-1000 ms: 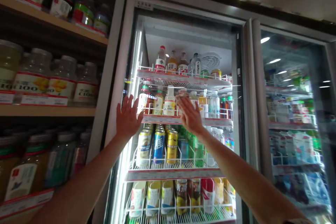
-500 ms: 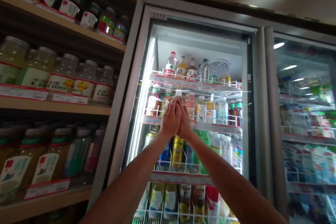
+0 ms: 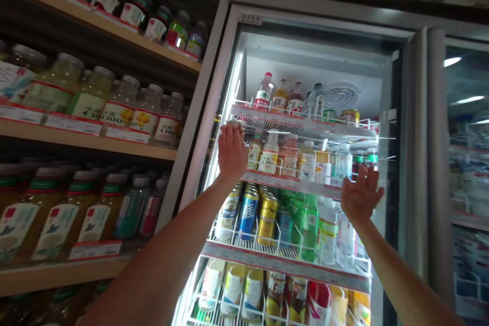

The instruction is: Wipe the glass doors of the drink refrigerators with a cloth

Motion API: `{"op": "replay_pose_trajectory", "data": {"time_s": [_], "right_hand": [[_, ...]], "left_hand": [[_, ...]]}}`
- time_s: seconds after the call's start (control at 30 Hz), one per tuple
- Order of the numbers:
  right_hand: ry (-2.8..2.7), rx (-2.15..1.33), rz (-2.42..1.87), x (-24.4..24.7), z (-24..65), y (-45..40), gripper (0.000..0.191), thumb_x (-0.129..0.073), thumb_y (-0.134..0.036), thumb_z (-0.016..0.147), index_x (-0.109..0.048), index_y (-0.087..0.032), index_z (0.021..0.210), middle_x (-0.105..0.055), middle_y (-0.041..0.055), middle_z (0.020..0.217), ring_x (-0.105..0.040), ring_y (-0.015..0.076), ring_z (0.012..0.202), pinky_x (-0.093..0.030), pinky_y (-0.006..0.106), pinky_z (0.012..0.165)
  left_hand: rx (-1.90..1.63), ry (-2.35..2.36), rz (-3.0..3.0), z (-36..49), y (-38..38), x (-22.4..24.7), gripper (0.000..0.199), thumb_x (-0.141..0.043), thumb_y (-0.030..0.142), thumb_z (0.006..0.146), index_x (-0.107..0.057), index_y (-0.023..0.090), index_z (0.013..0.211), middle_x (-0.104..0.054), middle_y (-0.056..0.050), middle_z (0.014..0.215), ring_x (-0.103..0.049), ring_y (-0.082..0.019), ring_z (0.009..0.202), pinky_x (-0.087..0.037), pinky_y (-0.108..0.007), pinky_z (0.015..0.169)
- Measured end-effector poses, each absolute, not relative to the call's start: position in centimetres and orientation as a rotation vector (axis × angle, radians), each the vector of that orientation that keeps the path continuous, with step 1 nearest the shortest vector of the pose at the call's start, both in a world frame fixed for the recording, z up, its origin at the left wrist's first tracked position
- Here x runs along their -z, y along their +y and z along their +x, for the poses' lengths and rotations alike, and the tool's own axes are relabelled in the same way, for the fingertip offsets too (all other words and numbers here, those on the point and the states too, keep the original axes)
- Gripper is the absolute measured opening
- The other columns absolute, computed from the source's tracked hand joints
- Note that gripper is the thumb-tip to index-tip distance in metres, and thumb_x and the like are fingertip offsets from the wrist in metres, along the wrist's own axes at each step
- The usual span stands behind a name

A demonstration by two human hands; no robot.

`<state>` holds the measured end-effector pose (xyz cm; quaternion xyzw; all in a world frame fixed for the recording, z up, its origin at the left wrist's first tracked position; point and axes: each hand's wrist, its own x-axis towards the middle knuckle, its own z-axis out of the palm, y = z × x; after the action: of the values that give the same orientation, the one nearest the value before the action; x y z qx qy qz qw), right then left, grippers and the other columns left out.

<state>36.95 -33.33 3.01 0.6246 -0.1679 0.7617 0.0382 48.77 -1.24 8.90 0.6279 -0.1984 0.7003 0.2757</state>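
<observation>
My left hand (image 3: 232,152) is raised at the left side of the glass door (image 3: 305,58) of a lit drinks fridge. Its fingers are held together, and a small pale, crumpled-looking patch shows at their tips; I cannot make out what it is. Level with the second shelf's right end, my right hand (image 3: 361,192) has its fingers spread and holds nothing. Whether either palm touches the glass is unclear. Behind the door, between the hands, stand a C100 bottle (image 3: 269,153), a gold can (image 3: 267,220) and a green bottle (image 3: 308,224).
Left of the fridge, wooden shelves (image 3: 87,137) carry rows of juice bottles (image 3: 91,216) with price labels. A metal door frame (image 3: 414,163) separates this fridge from a second one (image 3: 469,163) on the right. Several bottles and cans fill the wire racks (image 3: 267,257) inside.
My hands were together at the middle of the door. They have parted, the left moving left and slightly up, the right moving right and down. The view has shifted a little left.
</observation>
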Motion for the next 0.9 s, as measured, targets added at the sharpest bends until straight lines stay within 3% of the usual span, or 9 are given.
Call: {"op": "replay_pose_trajectory", "data": {"time_s": [0.2, 0.3, 0.37, 0.43, 0.5, 0.63, 0.73, 0.9], "right_hand": [[-0.514, -2.272, 1.962, -2.9, 36.4, -32.9, 0.060, -0.032, -0.041, 0.089, -0.034, -0.010, 0.140, -0.031, 0.0203, 0.148, -0.027, 0.0320, 0.139, -0.025, 0.059, 0.105], [-0.497, -2.251, 1.984, -2.8, 36.3, -33.1, 0.060, -0.033, -0.042, 0.089, -0.033, -0.012, 0.141, -0.030, 0.0183, 0.149, -0.026, 0.0316, 0.139, -0.026, 0.059, 0.105], [-0.496, -2.258, 1.975, -2.7, 36.4, -33.2, 0.060, -0.032, -0.042, 0.089, -0.032, -0.013, 0.142, -0.029, 0.0175, 0.150, -0.025, 0.0309, 0.139, -0.025, 0.059, 0.106], [-0.497, -2.272, 1.957, -2.6, 36.6, -33.2, 0.060, -0.031, -0.042, 0.090, -0.031, -0.013, 0.143, -0.029, 0.0175, 0.150, -0.024, 0.0303, 0.140, -0.025, 0.058, 0.106], [-0.489, -2.287, 1.941, -2.5, 36.7, -33.2, 0.060, -0.029, -0.042, 0.090, -0.030, -0.013, 0.143, -0.029, 0.0174, 0.150, -0.024, 0.0297, 0.140, -0.024, 0.058, 0.107], [-0.448, -2.293, 1.925, -2.5, 36.4, -33.3, 0.060, -0.030, -0.043, 0.090, -0.035, -0.012, 0.140, -0.033, 0.0180, 0.148, -0.028, 0.0302, 0.138, -0.026, 0.058, 0.105], [-0.427, -2.287, 1.925, -2.4, 36.3, -33.4, 0.060, -0.032, -0.043, 0.089, -0.037, -0.010, 0.139, -0.034, 0.0196, 0.147, -0.029, 0.0311, 0.138, -0.026, 0.058, 0.105], [-0.442, -2.311, 1.913, -2.4, 36.7, -33.3, 0.058, -0.033, -0.039, 0.089, -0.035, -0.012, 0.141, -0.033, 0.0188, 0.148, -0.027, 0.0313, 0.139, -0.025, 0.059, 0.106]], "left_hand": [[-2.072, -1.314, 1.672, 44.1, -14.8, -3.6, 0.046, -0.035, 0.022, 0.090, -0.045, 0.011, 0.133, -0.044, -0.010, 0.142, -0.031, -0.024, 0.137, -0.031, -0.039, 0.112], [-2.048, -1.292, 1.729, 45.3, -11.8, -4.4, 0.048, -0.033, 0.017, 0.089, -0.042, 0.013, 0.136, -0.042, -0.009, 0.144, -0.031, -0.025, 0.137, -0.031, -0.041, 0.112], [-1.971, -0.976, 1.788, 47.1, -6.7, -6.9, 0.048, -0.030, 0.015, 0.089, -0.041, 0.010, 0.136, -0.041, -0.014, 0.143, -0.031, -0.028, 0.137, -0.031, -0.045, 0.111], [-1.879, -0.522, 1.736, 48.3, -2.5, -9.3, 0.050, -0.032, 0.023, 0.092, -0.038, 0.003, 0.136, -0.037, -0.022, 0.144, -0.030, -0.033, 0.137, -0.029, -0.050, 0.111], [-1.819, -0.359, 1.717, 48.4, -1.6, -9.9, 0.050, -0.029, 0.025, 0.093, -0.037, 0.002, 0.137, -0.034, -0.023, 0.145, -0.027, -0.033, 0.137, -0.026, -0.051, 0.111], [-1.938, -0.872, 1.840, 46.4, -7.2, -6.2, 0.050, -0.032, 0.019, 0.090, -0.037, 0.010, 0.139, -0.034, -0.014, 0.147, -0.024, -0.027, 0.140, -0.028, -0.045, 0.112], [-2.061, -1.282, 1.830, 46.6, -7.8, -4.4, 0.050, -0.037, 0.030, 0.091, -0.037, 0.017, 0.139, -0.037, -0.009, 0.147, -0.026, -0.026, 0.139, -0.028, -0.044, 0.112], [-1.892, -0.445, 1.700, 49.8, 0.1, -7.9, 0.054, -0.036, 0.037, 0.090, -0.040, 0.009, 0.136, -0.037, -0.019, 0.144, -0.029, -0.031, 0.137, -0.027, -0.053, 0.110]]}}
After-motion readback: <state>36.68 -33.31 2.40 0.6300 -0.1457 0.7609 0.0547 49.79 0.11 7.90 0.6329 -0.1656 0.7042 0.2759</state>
